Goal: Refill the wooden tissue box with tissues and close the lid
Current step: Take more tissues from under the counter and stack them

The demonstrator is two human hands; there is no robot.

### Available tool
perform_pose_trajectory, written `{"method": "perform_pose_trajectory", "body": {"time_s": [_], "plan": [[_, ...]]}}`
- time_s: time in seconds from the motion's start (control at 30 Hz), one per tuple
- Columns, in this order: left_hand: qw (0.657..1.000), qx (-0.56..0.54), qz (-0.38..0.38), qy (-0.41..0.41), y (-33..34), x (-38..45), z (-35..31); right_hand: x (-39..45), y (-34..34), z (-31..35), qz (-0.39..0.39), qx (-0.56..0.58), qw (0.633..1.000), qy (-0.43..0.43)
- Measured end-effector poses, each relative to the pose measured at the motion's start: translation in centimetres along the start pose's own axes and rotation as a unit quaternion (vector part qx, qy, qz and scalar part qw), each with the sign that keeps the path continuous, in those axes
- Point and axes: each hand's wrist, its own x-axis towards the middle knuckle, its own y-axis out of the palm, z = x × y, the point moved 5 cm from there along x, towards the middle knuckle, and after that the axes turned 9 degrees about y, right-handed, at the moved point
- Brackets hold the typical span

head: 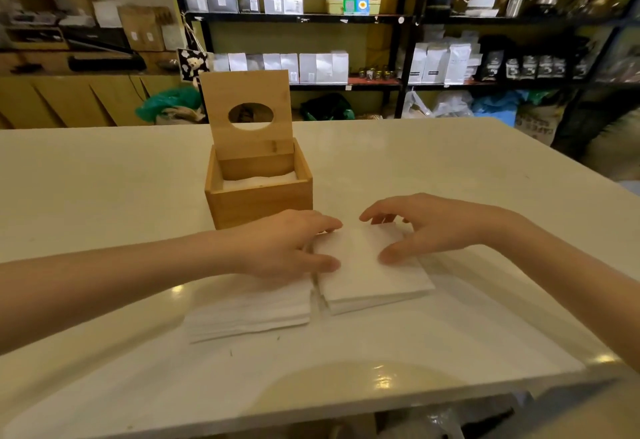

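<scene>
The wooden tissue box (259, 192) stands just beyond both hands, its lid (246, 113) tipped upright at the back, some tissue already inside. Two tissue stacks lie side by side before it. The left hand (291, 244) rests on the left stack (249, 307) and reaches onto the right stack (374, 276); the right hand (426, 227) arches over that stack, fingers spread, gripping nothing yet. The box lies straight ahead, nearer the left hand

light: warm, moderate — overhead | glare: spots on table (104, 196) at 6 and 8 o'clock | blur: soft shelves (298, 18) — edges bowed
</scene>
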Motion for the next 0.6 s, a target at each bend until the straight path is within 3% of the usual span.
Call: {"method": "perform_pose_trajectory", "body": {"time_s": [0.33, 0.6], "plan": [[0.999, 0.020, -0.002, -0.035, 0.4, 1.0, 0.2, 0.1, 0.6, 0.0, 0.016, -0.005, 1.000, 0.011], [0.996, -0.060, 0.034, -0.064, 0.7, 1.9, -0.4, 0.3, 0.3, 0.4, 0.045, -0.026, 0.998, 0.032]]}}
